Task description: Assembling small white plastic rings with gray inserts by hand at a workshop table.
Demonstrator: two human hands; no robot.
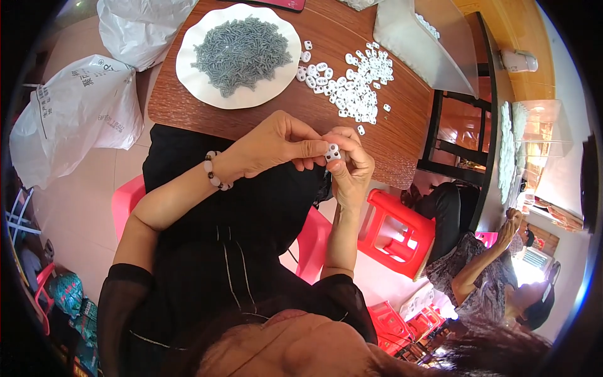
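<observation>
Pinching a small white plastic piece with dark round holes (pixel 333 151) between thumb and fingertips, the left hand (pixel 271 147) meets the right hand (pixel 353 168), whose thumb and fingers also grip that piece from the other side. Both hands are drawn nearly closed, and the piece sits between them, in front of the near edge of a brown wood-grain table (pixel 402 141). A bracelet of pale and dark round beads (pixel 210 168) circles the left wrist. Beyond the hands, many similar loose white pieces (pixel 361 88) lie scattered on the table. To their left stands a white plate with a wavy rim (pixel 186 66), heaped with short grey rod-shaped pieces (pixel 242 53). Right of the table is a red plastic stool (pixel 377 220).
</observation>
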